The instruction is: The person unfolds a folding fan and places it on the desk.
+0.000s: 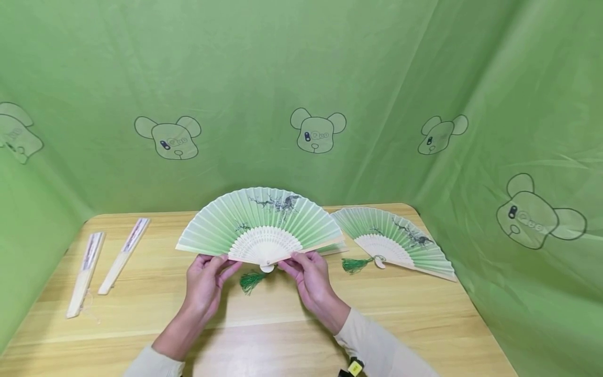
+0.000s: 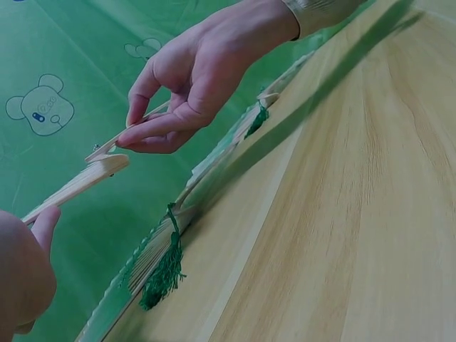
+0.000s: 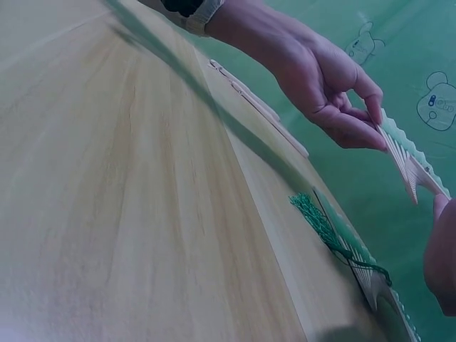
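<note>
A spread green folding fan (image 1: 221, 214), with a dark branch print and pale pierced ribs, is held up off the table by both hands. My left hand (image 1: 204, 285) pinches its left outer rib between thumb and fingers. On the opposite outer rib, my right hand (image 1: 311, 277) grips in the same way; the left wrist view also shows this right hand (image 2: 192, 78). Below the held fan, mostly hidden by it in the head view, another spread green fan (image 3: 349, 242) lies on the table with its green tassel (image 2: 165, 274).
Right of the hands lies a further spread green fan (image 1: 393, 241) with a green tassel (image 1: 355, 265). Two folded pale fans (image 1: 86, 275) (image 1: 123, 256) lie at the table's left. Green cloth (image 1: 245, 68) with bear-face prints encloses the wooden table (image 1: 264, 335) at the back and sides.
</note>
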A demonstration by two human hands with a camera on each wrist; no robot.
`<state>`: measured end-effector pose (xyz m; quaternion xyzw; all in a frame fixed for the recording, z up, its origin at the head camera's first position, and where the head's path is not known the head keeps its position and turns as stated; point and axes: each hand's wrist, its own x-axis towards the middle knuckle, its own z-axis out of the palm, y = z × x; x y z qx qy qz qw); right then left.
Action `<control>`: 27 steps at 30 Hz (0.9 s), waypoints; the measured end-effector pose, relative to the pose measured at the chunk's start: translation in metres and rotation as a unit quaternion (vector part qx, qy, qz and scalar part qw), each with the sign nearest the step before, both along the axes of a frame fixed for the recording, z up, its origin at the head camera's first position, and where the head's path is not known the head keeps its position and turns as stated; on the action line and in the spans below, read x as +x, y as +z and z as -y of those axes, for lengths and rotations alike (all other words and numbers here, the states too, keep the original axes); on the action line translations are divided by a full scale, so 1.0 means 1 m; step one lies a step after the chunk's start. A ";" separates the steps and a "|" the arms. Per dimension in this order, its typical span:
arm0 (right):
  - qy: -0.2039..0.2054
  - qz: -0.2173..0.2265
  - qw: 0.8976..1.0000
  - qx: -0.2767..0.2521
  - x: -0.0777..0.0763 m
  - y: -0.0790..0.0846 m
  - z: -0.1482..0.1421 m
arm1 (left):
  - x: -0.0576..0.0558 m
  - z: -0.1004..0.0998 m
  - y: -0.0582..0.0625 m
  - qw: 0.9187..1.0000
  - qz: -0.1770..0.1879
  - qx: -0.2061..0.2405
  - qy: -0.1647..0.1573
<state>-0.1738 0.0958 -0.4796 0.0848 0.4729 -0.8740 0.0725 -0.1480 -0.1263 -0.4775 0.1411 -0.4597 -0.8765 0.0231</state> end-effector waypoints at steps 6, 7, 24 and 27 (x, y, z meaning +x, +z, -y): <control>-0.004 0.004 1.000 -0.004 0.001 0.002 0.001 | 0.001 -0.001 0.001 1.000 -0.003 0.007 0.006; -0.005 0.006 1.000 -0.004 0.001 0.002 0.001 | 0.001 -0.001 0.001 1.000 -0.002 0.008 0.007; -0.002 0.003 1.000 -0.001 0.006 -0.002 -0.001 | 0.003 -0.004 -0.001 0.999 0.003 0.039 0.038; -0.004 0.007 1.000 0.001 0.007 -0.001 -0.001 | 0.003 -0.006 -0.002 0.998 0.002 0.048 0.048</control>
